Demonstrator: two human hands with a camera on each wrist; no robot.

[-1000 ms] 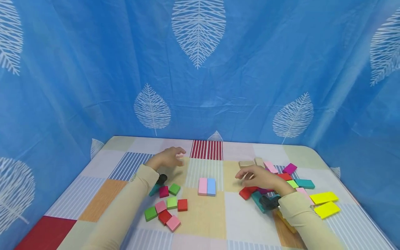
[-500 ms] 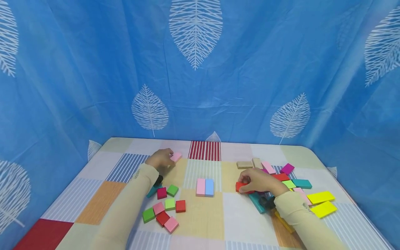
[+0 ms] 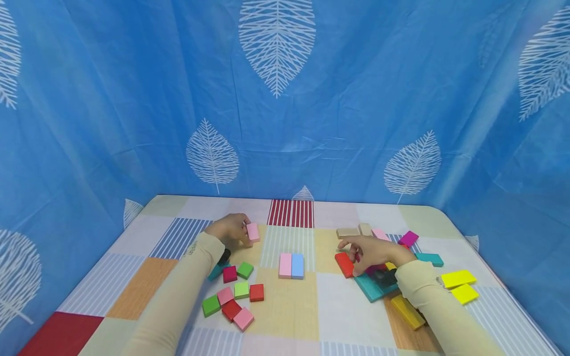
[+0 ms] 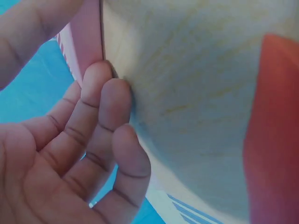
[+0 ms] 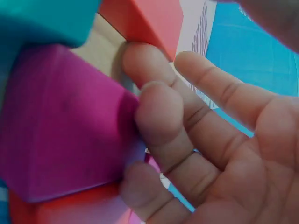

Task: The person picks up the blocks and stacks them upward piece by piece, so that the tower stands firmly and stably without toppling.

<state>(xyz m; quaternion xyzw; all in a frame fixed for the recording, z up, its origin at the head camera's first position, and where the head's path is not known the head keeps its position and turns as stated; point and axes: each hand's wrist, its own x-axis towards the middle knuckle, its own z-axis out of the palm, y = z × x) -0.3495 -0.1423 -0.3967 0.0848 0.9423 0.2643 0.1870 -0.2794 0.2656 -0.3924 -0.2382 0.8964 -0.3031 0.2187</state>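
My left hand (image 3: pixel 229 230) pinches a pink block (image 3: pixel 253 232) near the back left of the table. In the left wrist view, the thumb and curled fingers lie on either side of this pink block (image 4: pixel 86 42). My right hand (image 3: pixel 374 251) hovers over the right-hand pile, thumb and fingers apart. A red block (image 3: pixel 344 265) lies flat just left of its fingertips. The right wrist view shows fingertips at the edge of a magenta block (image 5: pixel 74 126) and by the red block (image 5: pixel 145 23). Teal blocks (image 3: pixel 371 288) lie under that wrist.
A pink block (image 3: pixel 285 265) and a blue block (image 3: pixel 297 265) stand side by side mid-table. Several small green, red and pink blocks (image 3: pixel 231 310) lie front left. Yellow blocks (image 3: pixel 458 278) lie far right, wooden blocks (image 3: pixel 348 233) behind the right hand. A blue curtain (image 3: pixel 276 148) encloses the table.
The pink block at my left hand has turned and come slightly nearer. The red block by my right hand has swung to a slant, and those fingers have drawn off it; a teal block shows more.
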